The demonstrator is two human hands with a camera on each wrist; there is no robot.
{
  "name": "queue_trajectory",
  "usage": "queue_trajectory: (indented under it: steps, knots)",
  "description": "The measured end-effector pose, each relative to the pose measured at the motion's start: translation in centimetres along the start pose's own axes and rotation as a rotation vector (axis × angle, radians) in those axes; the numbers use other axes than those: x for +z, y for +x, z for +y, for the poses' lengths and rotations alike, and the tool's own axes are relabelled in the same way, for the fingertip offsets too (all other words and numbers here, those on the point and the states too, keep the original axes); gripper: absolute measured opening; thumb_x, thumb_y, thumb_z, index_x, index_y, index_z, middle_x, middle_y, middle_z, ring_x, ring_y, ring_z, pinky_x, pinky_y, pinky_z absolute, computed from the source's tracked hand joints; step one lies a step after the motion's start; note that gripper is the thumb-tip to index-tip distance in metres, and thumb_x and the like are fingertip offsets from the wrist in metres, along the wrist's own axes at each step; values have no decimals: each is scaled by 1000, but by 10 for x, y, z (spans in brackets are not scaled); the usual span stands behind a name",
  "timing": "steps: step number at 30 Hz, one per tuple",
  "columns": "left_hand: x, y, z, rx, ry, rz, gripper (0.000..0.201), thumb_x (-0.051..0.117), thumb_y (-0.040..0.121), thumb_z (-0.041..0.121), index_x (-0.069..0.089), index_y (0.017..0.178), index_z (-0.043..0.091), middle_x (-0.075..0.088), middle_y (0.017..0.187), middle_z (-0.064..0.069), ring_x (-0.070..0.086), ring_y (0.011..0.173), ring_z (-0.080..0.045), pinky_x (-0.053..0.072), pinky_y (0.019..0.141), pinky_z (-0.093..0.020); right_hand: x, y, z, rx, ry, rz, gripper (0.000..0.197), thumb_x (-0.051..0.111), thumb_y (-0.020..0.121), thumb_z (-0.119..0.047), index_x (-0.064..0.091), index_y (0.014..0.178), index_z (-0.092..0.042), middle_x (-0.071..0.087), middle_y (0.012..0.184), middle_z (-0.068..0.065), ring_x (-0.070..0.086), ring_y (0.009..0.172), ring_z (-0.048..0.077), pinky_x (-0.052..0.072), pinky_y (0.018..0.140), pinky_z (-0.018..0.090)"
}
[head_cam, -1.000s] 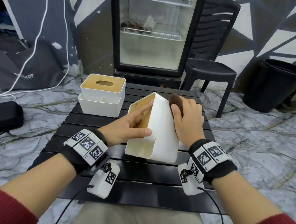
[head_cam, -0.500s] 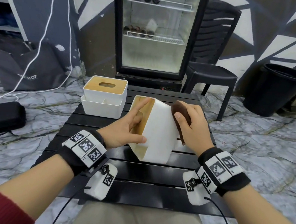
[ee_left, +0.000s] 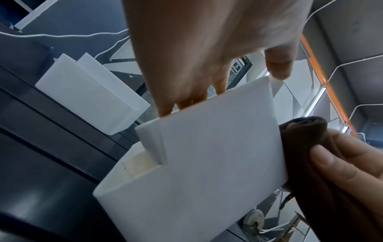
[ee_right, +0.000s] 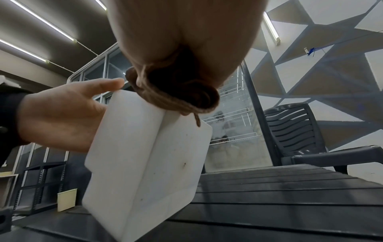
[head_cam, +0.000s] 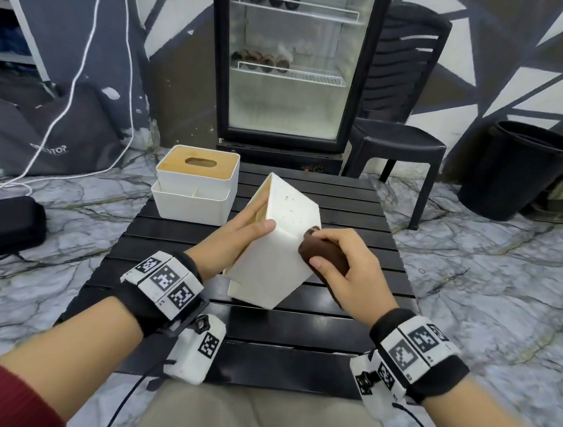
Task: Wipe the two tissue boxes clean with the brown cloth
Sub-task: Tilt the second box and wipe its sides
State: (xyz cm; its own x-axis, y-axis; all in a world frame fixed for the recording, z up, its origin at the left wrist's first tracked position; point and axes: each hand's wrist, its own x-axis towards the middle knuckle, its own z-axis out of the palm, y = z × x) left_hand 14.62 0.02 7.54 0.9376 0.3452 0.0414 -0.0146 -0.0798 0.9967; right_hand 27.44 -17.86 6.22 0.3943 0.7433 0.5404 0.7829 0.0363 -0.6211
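White plastic box tilted on the black worktop, brown cloth rubbing its side.

We hold the near tissue box [head_cam: 280, 247] on its edge around the middle of the worktop [head_cam: 348, 326]: our left hand [head_cam: 236, 240] grips it, thumb on the white face and fingers over the wooden top, and our right hand [head_cam: 343, 271] is closed around the bunched brown cloth [head_cam: 324, 258], which presses against the box's right side. Small dark specks are on the upper face, so we judge this box is only partly wiped. The second tissue box [head_cam: 195, 187] stands at the far left corner with no hand on it, so it probably waits for its turn. Nothing lies between the two boxes. A glass-door fridge [head_cam: 291, 59], a black chair [head_cam: 401, 135] and a black bin [head_cam: 518, 167] stand beyond the far edge.
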Motion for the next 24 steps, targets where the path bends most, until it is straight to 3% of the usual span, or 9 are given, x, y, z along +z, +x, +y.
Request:
queue_trajectory:
  steps: [6, 11, 15, 19, 24]
  knots:
    - [-4, -2, -7, -26, 59, 69, 46, 56, 82, 47, 43, 123, 62, 62, 116, 29, 63, 101, 1, 50, 72, -10, 11, -11, -4, -42, -15, -40, 26, 60, 83, -21, 60, 110, -20, 54, 104, -8, 49, 98, 0, 35, 90, 9]
    - [-10, -1, -6, -41, 83, 58, 39, 57, 89, 33, 48, 120, 54, 66, 107, 29, 65, 91, 3, 47, 66, -7, 16, -15, -6, -65, -42, -37, 27, 61, 83, -25, 63, 110, -22, 53, 102, -10, 49, 95, -1, 34, 86, 4]
    - [-15, 3, -3, -66, 96, -26, 42, 64, 81, 33, 53, 115, 55, 66, 114, 21, 66, 98, -5, 50, 75, -14, 15, -15, -3, -71, -32, -3, 27, 62, 84, -23, 64, 110, -19, 55, 102, -8, 51, 95, 0, 37, 88, 8]
    - [-20, 8, -4, -83, 109, -70, 50, 61, 70, 45, 55, 118, 56, 63, 124, 13, 61, 112, -17, 44, 96, -31, 15, -10, 5, -40, -17, 53, 28, 64, 83, -18, 64, 111, -16, 55, 103, -7, 50, 98, 0, 36, 91, 8]
    - [-27, 12, -7, -88, 114, -142, 55, 59, 73, 46, 49, 127, 54, 59, 130, 13, 58, 117, -18, 39, 102, -38, 15, 1, 21, 9, -33, 125, 28, 64, 83, -13, 64, 111, -14, 55, 103, -4, 50, 98, 2, 34, 91, 6]
